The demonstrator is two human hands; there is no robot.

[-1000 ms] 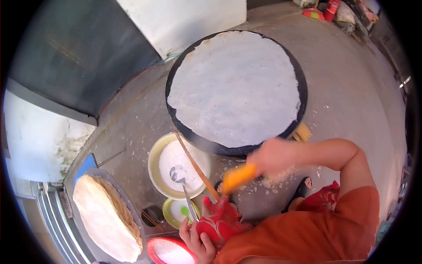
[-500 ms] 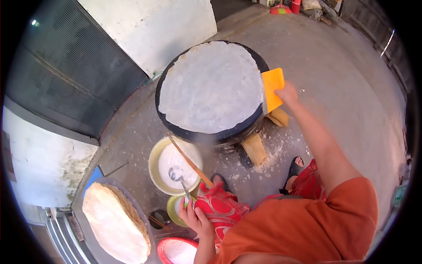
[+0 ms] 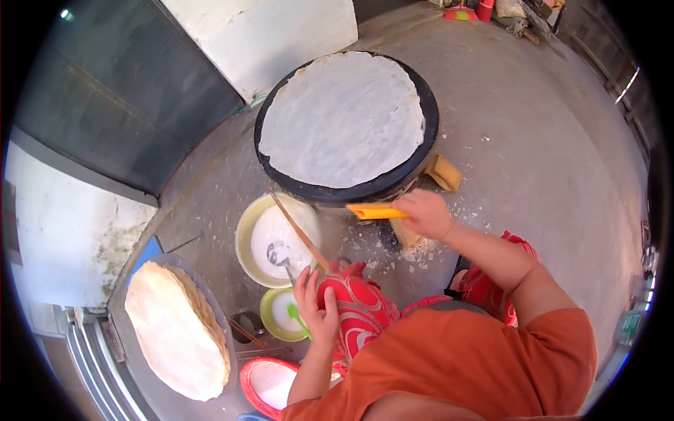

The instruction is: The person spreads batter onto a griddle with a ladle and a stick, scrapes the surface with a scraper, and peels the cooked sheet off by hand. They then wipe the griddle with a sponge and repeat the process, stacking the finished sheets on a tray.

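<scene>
A large thin white crepe (image 3: 344, 119) lies on a round black griddle (image 3: 323, 193). Just below the griddle's front edge, my right hand (image 3: 425, 212) grips a yellow scraper (image 3: 375, 211), seen nearly edge-on. My left hand (image 3: 317, 306) is raised beside my knee with its fingers apart, near a metal ladle (image 3: 278, 254) and a long wooden stick (image 3: 298, 230). The ladle rests in a big bowl of white batter (image 3: 264, 234). A smaller green bowl (image 3: 283, 313) holds white liquid and a bright green utensil.
A stack of flatbreads (image 3: 179, 330) lies on a tray at lower left. Close by is a red basin (image 3: 270, 384) with white contents. Yellowish blocks (image 3: 444, 173) sit by the griddle's base. A white wall (image 3: 267, 42) stands behind it.
My right hand has brought the yellow scraper from the griddle's right edge down and left, towards my body. My left hand has opened beside the ladle. The view has shifted slightly.
</scene>
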